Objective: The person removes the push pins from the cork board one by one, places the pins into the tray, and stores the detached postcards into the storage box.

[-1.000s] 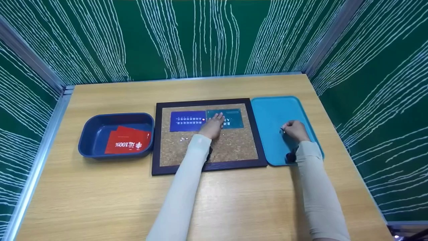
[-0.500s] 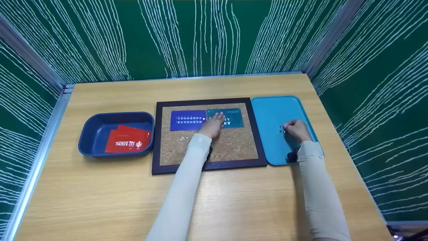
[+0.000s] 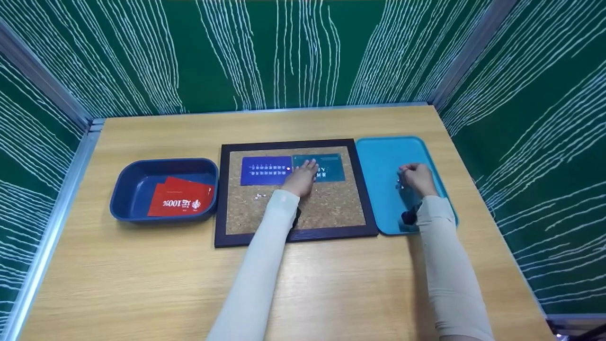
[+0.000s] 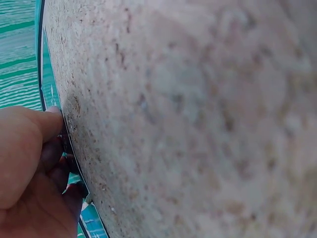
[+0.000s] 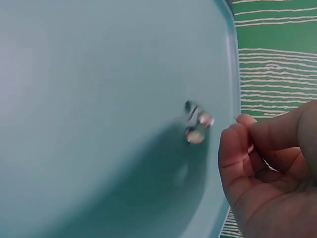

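Observation:
My left hand lies over the inner ends of a purple card and a green card on a cork board, fingers extended onto the green one. A small red-white dot shows on the purple card near the fingers. In the left wrist view, the left thumb and fingers touch along the cards' edge. Over the blue tray, my right hand pinches thumb and forefinger together, mostly hiding a small thumbtack. Several shiny thumbtacks lie below on the tray.
A dark blue bin with red cards in it stands left of the board. The board's dark frame borders the tray on the right. Small shiny bits lie on the cork. Green patterned walls enclose the table.
The right hand has drawn a little away from the thumbtacks, toward the far side of the tray, with its fingertips pinched. The left hand stays on the cards.

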`<act>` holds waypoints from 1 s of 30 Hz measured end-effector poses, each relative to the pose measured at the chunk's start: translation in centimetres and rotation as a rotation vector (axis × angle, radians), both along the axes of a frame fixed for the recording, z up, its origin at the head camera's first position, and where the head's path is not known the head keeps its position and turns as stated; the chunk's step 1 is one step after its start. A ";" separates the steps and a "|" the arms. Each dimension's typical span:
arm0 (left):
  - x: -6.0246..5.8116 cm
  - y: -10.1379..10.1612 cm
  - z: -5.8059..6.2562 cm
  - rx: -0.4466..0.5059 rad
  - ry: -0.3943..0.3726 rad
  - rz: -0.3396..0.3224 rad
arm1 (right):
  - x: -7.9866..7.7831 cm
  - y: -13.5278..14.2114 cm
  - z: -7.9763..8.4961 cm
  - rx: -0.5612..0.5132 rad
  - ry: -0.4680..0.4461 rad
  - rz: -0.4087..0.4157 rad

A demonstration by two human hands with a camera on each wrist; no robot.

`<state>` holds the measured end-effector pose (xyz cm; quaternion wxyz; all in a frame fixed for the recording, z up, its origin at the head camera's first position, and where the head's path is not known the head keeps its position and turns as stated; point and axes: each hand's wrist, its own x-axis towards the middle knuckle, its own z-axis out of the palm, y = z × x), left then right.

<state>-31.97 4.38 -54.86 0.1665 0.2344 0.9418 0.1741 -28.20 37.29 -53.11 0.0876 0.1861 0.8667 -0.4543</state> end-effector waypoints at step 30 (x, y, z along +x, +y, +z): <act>0.0 -0.1 0.1 0.004 -0.005 0.004 | -3.3 -6.1 0.8 -0.365 0.023 -0.016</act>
